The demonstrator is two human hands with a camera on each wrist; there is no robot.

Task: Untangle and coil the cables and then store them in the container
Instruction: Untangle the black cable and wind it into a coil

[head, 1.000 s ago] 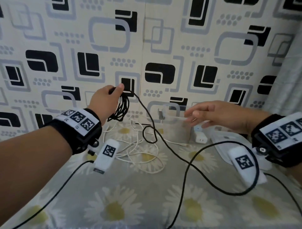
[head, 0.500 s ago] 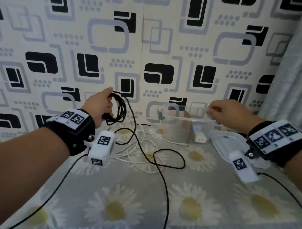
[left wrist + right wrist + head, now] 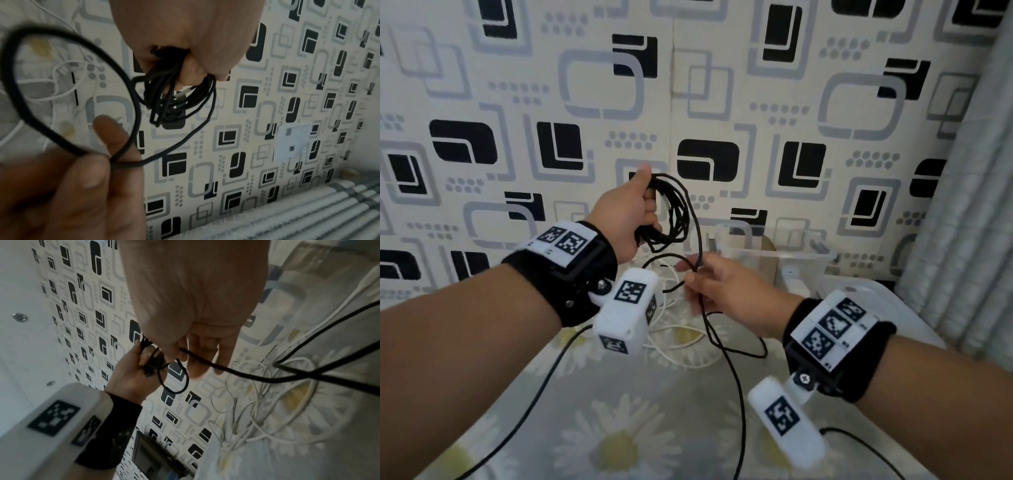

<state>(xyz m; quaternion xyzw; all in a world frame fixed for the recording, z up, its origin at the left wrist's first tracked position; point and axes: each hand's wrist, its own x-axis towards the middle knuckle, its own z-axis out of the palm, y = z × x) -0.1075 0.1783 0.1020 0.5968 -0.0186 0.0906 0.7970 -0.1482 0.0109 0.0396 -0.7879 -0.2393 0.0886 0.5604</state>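
Observation:
My left hand (image 3: 645, 212) is raised in front of the wall and grips a coil of black cable (image 3: 671, 212) with several loops. In the left wrist view its fingers (image 3: 193, 69) curl round the bundle (image 3: 176, 100). Just below, my right hand (image 3: 693, 277) pinches the loose strand of the same black cable (image 3: 722, 346), which trails down over the table towards me. A tangle of white cable (image 3: 681, 339) lies on the table under both hands. The clear plastic container (image 3: 777, 253) stands behind my right hand, by the wall.
A white lid (image 3: 859, 294) lies right of the container. A white charger plug (image 3: 794, 277) sits by the container's front. The daisy-patterned tablecloth (image 3: 619, 445) covers the table. A grey curtain (image 3: 962, 205) hangs at the right. Thin black wires run from the wrist cameras.
My right hand has left the container's rim, swung left and taken hold of the loose black strand below the coil. My left hand keeps the coil raised, and both hands look nearer.

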